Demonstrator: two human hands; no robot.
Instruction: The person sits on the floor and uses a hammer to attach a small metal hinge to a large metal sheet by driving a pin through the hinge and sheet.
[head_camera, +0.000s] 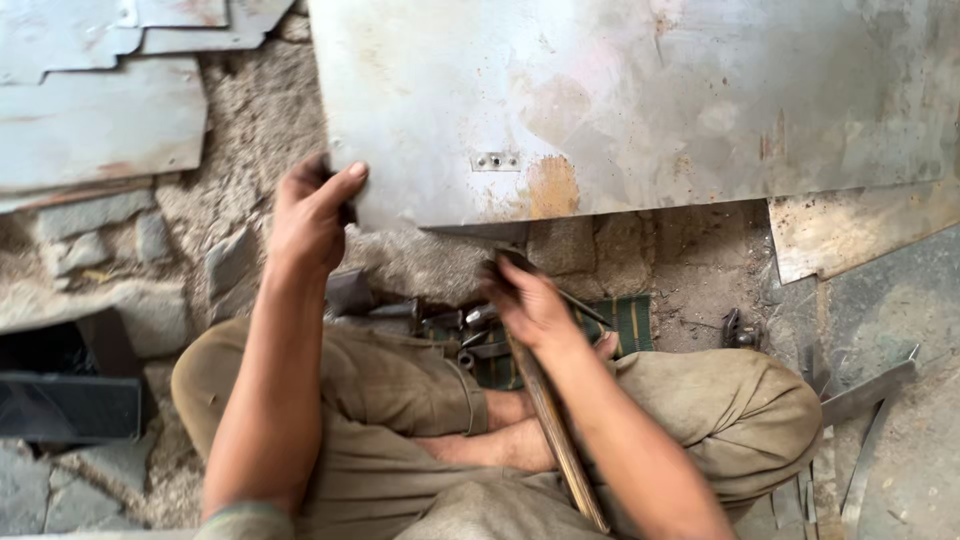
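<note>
Steel sheet (640, 100) gripped at its corner by my left hand (312, 215); right hand (528, 305) clasps a wooden-handled hammer (555, 420), needing a steady strike.

One head-worn camera looks steeply down, close over the seated person's lap.

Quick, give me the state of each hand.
Left hand: closed, gripping the corner of the metal sheet.
Right hand: closed around the wooden handle of a tool.

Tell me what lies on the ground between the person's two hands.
Head view: between the left hand and right hand lie rough stone ground and small dark metal pieces.
</note>
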